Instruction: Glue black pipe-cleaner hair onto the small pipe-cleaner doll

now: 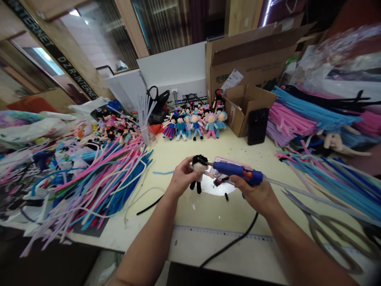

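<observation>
We are holding a small black-haired doll [200,167] in our left hand [182,178], the thumb and fingers clamping on its pale head, while its black legs are hanging down over the middle of the pale yellow tabletop [172,151]; we cannot tell whether its feet are touching the surface. Our right hand [258,194] is gripping a blue glue gun [228,168] around its handle, and the nozzle is pointing left at the doll's hair, though we cannot tell whether the two are touching. A translucent glue stick [285,183] is jutting from the gun's rear, and a black cord [229,247] is running below toward the near edge. Beside our right forearm, large scissors [320,218] are lying flat. To our left, coloured fuzzy stems [110,180] are spreading in a heap; farther back, a group of dolls [195,124] is standing near a small open carton [252,99], where a black phone [257,126] is leaning
</observation>
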The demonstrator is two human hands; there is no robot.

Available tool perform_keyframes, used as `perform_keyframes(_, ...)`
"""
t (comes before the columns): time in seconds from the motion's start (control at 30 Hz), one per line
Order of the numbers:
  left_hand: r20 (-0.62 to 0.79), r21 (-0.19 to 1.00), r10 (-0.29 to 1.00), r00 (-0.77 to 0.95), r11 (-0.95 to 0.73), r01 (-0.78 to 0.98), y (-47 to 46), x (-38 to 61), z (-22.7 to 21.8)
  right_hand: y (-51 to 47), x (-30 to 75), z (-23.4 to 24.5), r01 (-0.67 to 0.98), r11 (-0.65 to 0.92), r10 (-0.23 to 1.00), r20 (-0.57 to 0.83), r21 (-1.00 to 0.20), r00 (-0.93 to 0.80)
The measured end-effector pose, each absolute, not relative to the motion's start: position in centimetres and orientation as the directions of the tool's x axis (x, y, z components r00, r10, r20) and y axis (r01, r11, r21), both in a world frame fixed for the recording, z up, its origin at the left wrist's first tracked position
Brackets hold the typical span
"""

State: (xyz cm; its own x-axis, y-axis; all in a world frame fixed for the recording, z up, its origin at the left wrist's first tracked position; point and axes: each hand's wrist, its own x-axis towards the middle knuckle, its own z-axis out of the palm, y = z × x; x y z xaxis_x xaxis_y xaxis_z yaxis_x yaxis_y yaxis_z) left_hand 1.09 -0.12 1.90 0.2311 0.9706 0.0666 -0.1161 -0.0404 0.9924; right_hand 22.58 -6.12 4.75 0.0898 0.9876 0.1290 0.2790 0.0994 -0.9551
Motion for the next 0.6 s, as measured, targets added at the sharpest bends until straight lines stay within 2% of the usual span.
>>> perform_keyframes(0.23,0.051,0.993,0.976,0.210,-0.027,-0.119,-0.1,1.2,2.1,-6.0,22.6,4.6,0.274,0.072,0.991,0.099,-0.959,0.085)
perform_keyframes(0.53,0.087,0.986,0.988,0.125,-0.067,-0.156,0.6,0.7,1.6,-6.2,23.8,5.3,0.388,0.093,0.993,0.115,-0.917,0.034)
perform_keyframes(0.6,0.117,0.976,0.989,0.091,-0.097,-0.195,0.9,0.5,1.6,-6.1,25.0,5.1,0.435,0.077,0.988,0.127,-0.897,0.088)
